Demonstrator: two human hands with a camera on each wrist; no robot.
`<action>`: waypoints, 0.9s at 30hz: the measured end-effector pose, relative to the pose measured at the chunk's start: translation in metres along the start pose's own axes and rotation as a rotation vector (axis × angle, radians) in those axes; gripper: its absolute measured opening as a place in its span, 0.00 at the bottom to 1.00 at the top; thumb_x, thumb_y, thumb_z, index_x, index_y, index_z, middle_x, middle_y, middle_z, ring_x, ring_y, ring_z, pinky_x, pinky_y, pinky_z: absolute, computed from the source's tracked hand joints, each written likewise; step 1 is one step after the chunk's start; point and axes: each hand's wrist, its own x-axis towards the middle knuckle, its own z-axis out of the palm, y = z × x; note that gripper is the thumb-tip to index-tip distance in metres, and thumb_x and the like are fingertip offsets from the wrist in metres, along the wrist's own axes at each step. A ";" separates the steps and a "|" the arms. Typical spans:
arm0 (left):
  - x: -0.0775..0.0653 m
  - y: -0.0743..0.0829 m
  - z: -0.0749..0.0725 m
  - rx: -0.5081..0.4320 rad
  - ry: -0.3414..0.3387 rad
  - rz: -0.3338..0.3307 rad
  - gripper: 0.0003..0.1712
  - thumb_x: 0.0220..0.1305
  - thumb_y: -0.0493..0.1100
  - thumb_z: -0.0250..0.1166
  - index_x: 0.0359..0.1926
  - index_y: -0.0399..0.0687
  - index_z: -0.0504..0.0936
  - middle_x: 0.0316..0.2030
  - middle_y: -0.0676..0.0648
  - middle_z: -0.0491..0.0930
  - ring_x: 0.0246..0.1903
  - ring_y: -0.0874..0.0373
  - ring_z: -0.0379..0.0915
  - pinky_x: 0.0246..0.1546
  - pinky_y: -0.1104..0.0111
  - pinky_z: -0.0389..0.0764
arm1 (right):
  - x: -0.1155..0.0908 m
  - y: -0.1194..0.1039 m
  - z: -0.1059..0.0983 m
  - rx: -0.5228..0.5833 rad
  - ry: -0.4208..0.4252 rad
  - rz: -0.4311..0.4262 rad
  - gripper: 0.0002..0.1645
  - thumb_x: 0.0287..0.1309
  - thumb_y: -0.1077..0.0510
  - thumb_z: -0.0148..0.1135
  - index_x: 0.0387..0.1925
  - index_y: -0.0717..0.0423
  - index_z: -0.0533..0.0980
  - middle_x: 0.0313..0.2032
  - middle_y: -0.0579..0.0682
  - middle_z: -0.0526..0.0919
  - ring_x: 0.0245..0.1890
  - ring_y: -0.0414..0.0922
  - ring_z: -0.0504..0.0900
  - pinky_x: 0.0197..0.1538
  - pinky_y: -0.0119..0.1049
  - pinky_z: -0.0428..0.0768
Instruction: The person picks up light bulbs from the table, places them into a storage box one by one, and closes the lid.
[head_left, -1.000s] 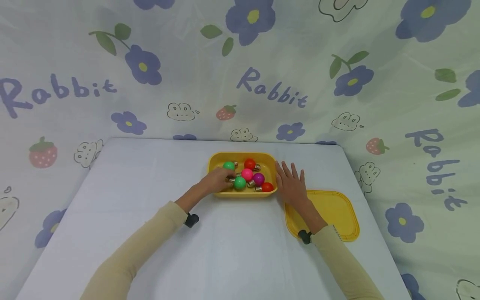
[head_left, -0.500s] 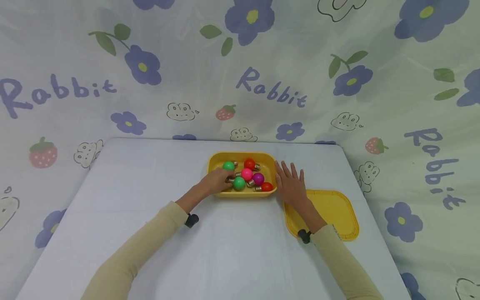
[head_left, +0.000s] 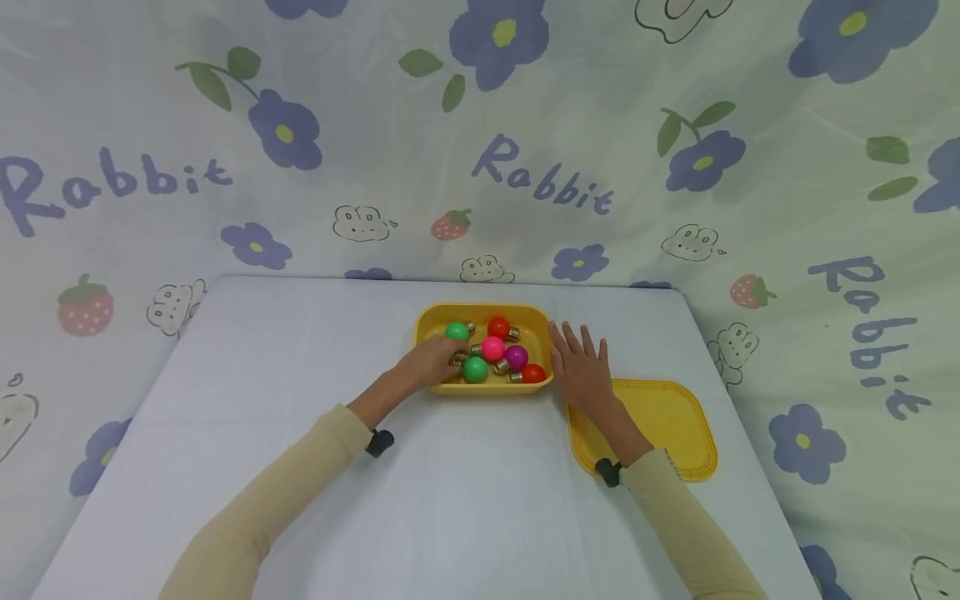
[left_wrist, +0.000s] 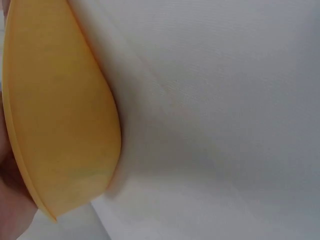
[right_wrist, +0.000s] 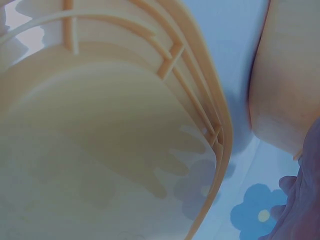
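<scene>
A yellow plastic bin (head_left: pixel 483 389) stands on the white table and holds several small round light bulbs with metal screw bases. My left hand (head_left: pixel 433 362) reaches over its left end, and the fingers pinch the screw base of the nearer green light bulb (head_left: pixel 475 369). Close to the fingertips lie another green bulb (head_left: pixel 456 332) and a pink bulb (head_left: pixel 492 348). My right hand (head_left: pixel 581 371) rests against the bin's right end with straight, spread fingers. In the left wrist view, the bin's outer wall (left_wrist: pixel 65 110) hides most of the left hand.
A yellow lid (head_left: pixel 667 425) lies to the right, partly under my right forearm; its ribbed rim (right_wrist: pixel 200 100) fills much of the right wrist view. A purple bulb (head_left: pixel 516 358) and two red bulbs are in the bin's right half. A patterned curtain (head_left: pixel 405 150) hangs behind the table.
The nearer green bulb has shifted slightly left and toward the bin's front wall, at the left fingertips. The right hand stays in place.
</scene>
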 end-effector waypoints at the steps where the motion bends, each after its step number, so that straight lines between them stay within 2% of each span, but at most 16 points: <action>1: -0.002 0.000 -0.001 0.004 0.010 0.009 0.15 0.66 0.37 0.67 0.53 0.42 0.82 0.46 0.46 0.84 0.40 0.54 0.76 0.47 0.64 0.81 | 0.000 0.000 0.000 -0.003 -0.003 0.001 0.36 0.78 0.44 0.37 0.80 0.43 0.43 0.78 0.52 0.48 0.76 0.60 0.41 0.72 0.65 0.36; 6: -0.019 -0.004 -0.006 0.018 0.105 0.033 0.20 0.65 0.36 0.67 0.58 0.40 0.80 0.54 0.43 0.81 0.55 0.47 0.75 0.58 0.56 0.76 | 0.000 0.001 0.001 -0.008 -0.003 0.002 0.35 0.78 0.44 0.35 0.80 0.42 0.43 0.78 0.52 0.47 0.76 0.60 0.41 0.72 0.65 0.35; 13: -0.043 -0.013 -0.017 -0.043 0.280 0.022 0.20 0.67 0.36 0.65 0.59 0.39 0.79 0.57 0.39 0.79 0.60 0.43 0.72 0.62 0.51 0.72 | 0.000 -0.001 -0.001 0.002 -0.002 -0.001 0.36 0.78 0.45 0.37 0.80 0.43 0.43 0.78 0.53 0.47 0.77 0.59 0.39 0.72 0.65 0.35; 20: -0.063 -0.017 -0.028 -0.071 0.340 -0.038 0.22 0.68 0.38 0.64 0.61 0.40 0.77 0.60 0.39 0.77 0.63 0.43 0.69 0.64 0.50 0.70 | -0.001 0.001 0.000 -0.016 0.007 -0.020 0.35 0.79 0.44 0.34 0.80 0.45 0.44 0.77 0.53 0.48 0.76 0.60 0.40 0.72 0.65 0.36; 27: -0.074 -0.025 -0.029 -0.044 0.387 -0.041 0.23 0.68 0.38 0.64 0.63 0.39 0.76 0.61 0.39 0.76 0.63 0.43 0.69 0.64 0.51 0.69 | -0.001 0.002 0.001 -0.007 0.007 -0.032 0.35 0.79 0.44 0.34 0.80 0.45 0.44 0.77 0.53 0.48 0.76 0.60 0.41 0.72 0.65 0.34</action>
